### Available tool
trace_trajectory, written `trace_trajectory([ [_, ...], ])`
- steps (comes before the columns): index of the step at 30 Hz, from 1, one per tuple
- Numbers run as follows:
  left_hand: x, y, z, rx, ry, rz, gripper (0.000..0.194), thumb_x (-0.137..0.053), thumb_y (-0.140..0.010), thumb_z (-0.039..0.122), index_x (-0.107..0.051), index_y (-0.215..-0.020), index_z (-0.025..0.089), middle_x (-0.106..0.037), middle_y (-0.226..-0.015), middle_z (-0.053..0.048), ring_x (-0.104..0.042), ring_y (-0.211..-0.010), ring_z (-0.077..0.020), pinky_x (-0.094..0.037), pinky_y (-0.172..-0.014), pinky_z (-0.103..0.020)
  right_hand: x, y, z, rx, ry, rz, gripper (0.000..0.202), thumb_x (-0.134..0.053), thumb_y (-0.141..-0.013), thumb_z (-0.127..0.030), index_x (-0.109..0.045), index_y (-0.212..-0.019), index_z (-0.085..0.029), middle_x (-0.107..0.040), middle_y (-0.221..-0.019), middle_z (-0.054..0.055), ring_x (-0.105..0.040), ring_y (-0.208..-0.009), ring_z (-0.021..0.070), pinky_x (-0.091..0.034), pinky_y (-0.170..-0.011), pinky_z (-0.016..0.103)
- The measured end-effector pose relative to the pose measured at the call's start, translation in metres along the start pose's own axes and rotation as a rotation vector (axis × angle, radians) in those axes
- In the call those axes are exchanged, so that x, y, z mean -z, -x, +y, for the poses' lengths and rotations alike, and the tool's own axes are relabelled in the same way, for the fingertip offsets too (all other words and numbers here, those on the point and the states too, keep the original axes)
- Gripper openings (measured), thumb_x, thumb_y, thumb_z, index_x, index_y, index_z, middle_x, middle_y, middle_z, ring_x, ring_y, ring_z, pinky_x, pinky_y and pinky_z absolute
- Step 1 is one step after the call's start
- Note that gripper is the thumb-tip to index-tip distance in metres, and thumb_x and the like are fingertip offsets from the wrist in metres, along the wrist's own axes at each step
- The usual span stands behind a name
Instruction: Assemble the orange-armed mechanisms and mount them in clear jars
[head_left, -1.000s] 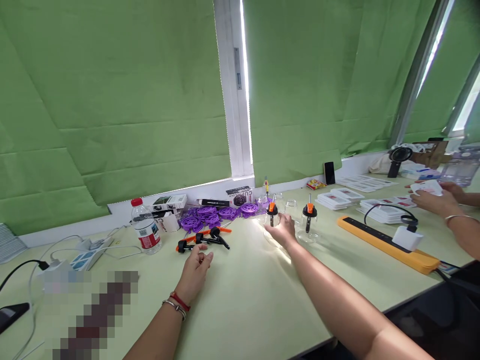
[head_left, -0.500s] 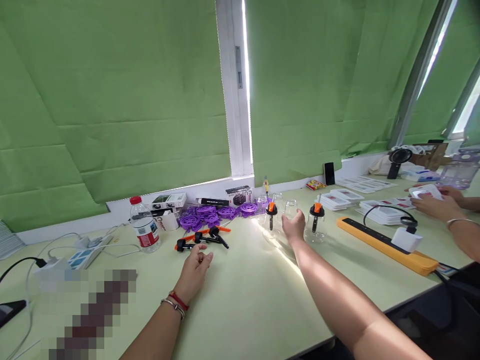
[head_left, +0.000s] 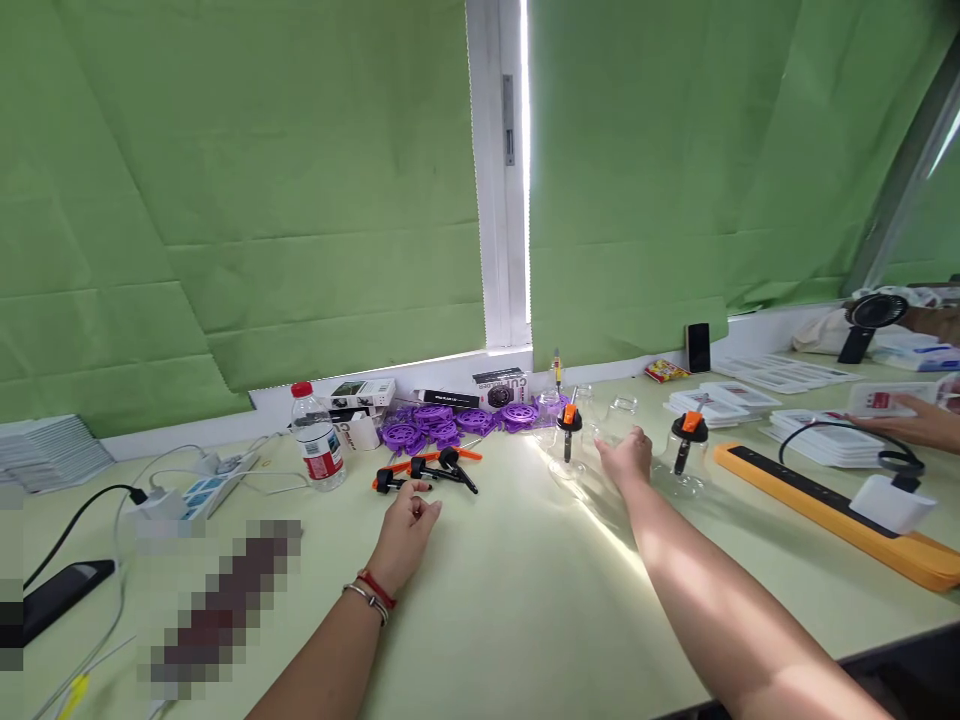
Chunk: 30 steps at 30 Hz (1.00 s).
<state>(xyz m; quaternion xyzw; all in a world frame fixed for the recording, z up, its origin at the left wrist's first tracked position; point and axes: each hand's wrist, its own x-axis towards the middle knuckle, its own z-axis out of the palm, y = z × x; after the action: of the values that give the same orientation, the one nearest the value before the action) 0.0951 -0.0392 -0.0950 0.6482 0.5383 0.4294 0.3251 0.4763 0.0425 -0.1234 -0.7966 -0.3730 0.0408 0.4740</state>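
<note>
On the right, my right hand (head_left: 627, 460) has thumb and fingers around the lower part of a clear glass bottle (head_left: 621, 412), which leans slightly; its base is hidden by the hand. On either side stand clear bottles with black-and-orange tops, one bottle (head_left: 568, 440) to the left and another bottle (head_left: 685, 450) to the right. My left hand (head_left: 406, 528) rests loosely curled over the table, thumb apart, holding nothing visible. Its fingertips are beside several black nozzle-like parts (head_left: 424, 470) with orange strips (head_left: 465, 453) among them.
Purple wheel-shaped parts (head_left: 435, 425) and small boxes (head_left: 363, 392) lie along the wall. A water bottle (head_left: 319, 440) stands at left. An orange power strip (head_left: 832, 510), white card stacks (head_left: 720, 402) and a co-worker's hand (head_left: 919, 420) are at right.
The view has turned a little to the left. The clear bottle at my right hand now leans where it stood upright. My left hand stays by the black parts.
</note>
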Motion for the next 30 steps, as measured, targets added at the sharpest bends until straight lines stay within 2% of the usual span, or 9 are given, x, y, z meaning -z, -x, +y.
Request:
trace_trajectory([
  [4, -0.001, 0.000, -0.001, -0.007, 0.005, 0.013, 0.033, -0.053, -0.079, 0.043, -0.044, -0.102, 0.021, -0.048, -0.063, 0.007, -0.040, -0.049, -0.0099, -0.034, -0.050, -0.022, 0.007, 0.010, -0.014, 0.220, -0.147, 0.178, 0.080, -0.060, -0.072, -0.039, -0.029, -0.133, 0.002, -0.038, -0.131, 0.027, -0.033, -0.127, 0.0362, -0.030, -0.106, 0.045],
  [9, 0.001, -0.001, -0.002, -0.026, -0.016, 0.021, 0.033, -0.052, -0.080, 0.042, -0.044, -0.104, 0.021, -0.049, -0.062, 0.007, -0.043, -0.050, -0.0111, -0.035, -0.052, -0.023, 0.021, 0.026, -0.039, 0.465, -0.242, 0.373, 0.081, -0.057, -0.078, -0.040, -0.018, -0.138, -0.002, -0.027, -0.138, 0.028, -0.022, -0.133, 0.0366, -0.024, -0.107, 0.054],
  [12, 0.002, -0.003, -0.004, -0.049, -0.095, 0.078, 0.032, -0.052, -0.080, 0.039, -0.045, -0.104, 0.020, -0.051, -0.065, 0.005, -0.047, -0.055, -0.0129, -0.037, -0.054, -0.024, 0.032, 0.045, -0.057, 0.619, -0.260, 0.414, 0.083, -0.060, -0.078, -0.043, -0.018, -0.139, -0.006, -0.030, -0.136, 0.025, -0.025, -0.131, 0.0359, -0.025, -0.107, 0.055],
  [14, 0.003, -0.007, -0.004, -0.041, -0.191, 0.142, 0.028, -0.051, -0.080, 0.036, -0.046, -0.103, 0.020, -0.053, -0.067, 0.004, -0.050, -0.057, -0.0141, -0.037, -0.055, -0.025, 0.037, 0.061, -0.068, 0.714, -0.284, 0.377, 0.082, -0.062, -0.077, -0.044, -0.020, -0.140, -0.010, -0.032, -0.134, 0.022, -0.029, -0.129, 0.0354, -0.027, -0.106, 0.055],
  [18, -0.001, -0.025, 0.003, 0.039, -0.506, 0.175, 0.021, -0.048, -0.082, 0.027, -0.050, -0.100, 0.018, -0.060, -0.073, -0.001, -0.057, -0.064, -0.0166, -0.037, -0.056, -0.025, 0.034, 0.096, -0.081, 0.852, -0.297, 0.071, 0.075, -0.062, -0.077, -0.046, -0.028, -0.138, -0.018, -0.040, -0.129, 0.016, -0.036, -0.126, 0.0322, -0.031, -0.107, 0.051],
  [20, -0.004, -0.039, 0.011, 0.002, -0.730, 0.090, 0.016, -0.046, -0.083, 0.024, -0.053, -0.096, 0.016, -0.062, -0.080, -0.005, -0.059, -0.071, -0.0173, -0.039, -0.059, -0.025, 0.027, 0.110, -0.082, 0.906, -0.284, -0.105, 0.076, -0.064, -0.075, -0.047, -0.030, -0.138, -0.018, -0.041, -0.131, 0.016, -0.036, -0.127, 0.0311, -0.033, -0.107, 0.048],
  [24, -0.016, -0.071, 0.027, -0.080, -0.857, 0.083, 0.018, -0.042, -0.086, 0.022, -0.057, -0.094, 0.015, -0.061, -0.103, -0.013, -0.056, -0.097, -0.0219, -0.039, -0.080, -0.030, 0.017, 0.121, -0.079, 0.995, -0.157, -0.484, 0.080, -0.072, -0.069, -0.041, -0.036, -0.137, -0.018, -0.041, -0.135, 0.015, -0.036, -0.128, 0.0303, -0.034, -0.107, 0.045],
  [27, -0.028, -0.090, 0.033, -0.111, -0.945, 0.086, 0.025, -0.040, -0.088, 0.027, -0.057, -0.102, 0.015, -0.058, -0.113, -0.016, -0.051, -0.108, -0.0269, -0.034, -0.091, -0.038, 0.018, 0.122, -0.079, 0.921, -0.114, -0.608, 0.081, -0.073, -0.067, -0.038, -0.038, -0.137, -0.018, -0.039, -0.139, 0.014, -0.033, -0.131, 0.0298, -0.033, -0.108, 0.045],
  [30, -0.037, -0.102, 0.030, -0.100, -1.003, 0.065, 0.029, -0.041, -0.088, 0.032, -0.060, -0.100, 0.014, -0.062, -0.108, -0.017, -0.051, -0.108, -0.0313, -0.026, -0.096, -0.047, 0.022, 0.121, -0.081, 0.773, -0.126, -0.649, 0.083, -0.072, -0.067, -0.039, -0.035, -0.138, -0.016, -0.032, -0.145, 0.015, -0.029, -0.134, 0.0288, -0.031, -0.109, 0.043],
])
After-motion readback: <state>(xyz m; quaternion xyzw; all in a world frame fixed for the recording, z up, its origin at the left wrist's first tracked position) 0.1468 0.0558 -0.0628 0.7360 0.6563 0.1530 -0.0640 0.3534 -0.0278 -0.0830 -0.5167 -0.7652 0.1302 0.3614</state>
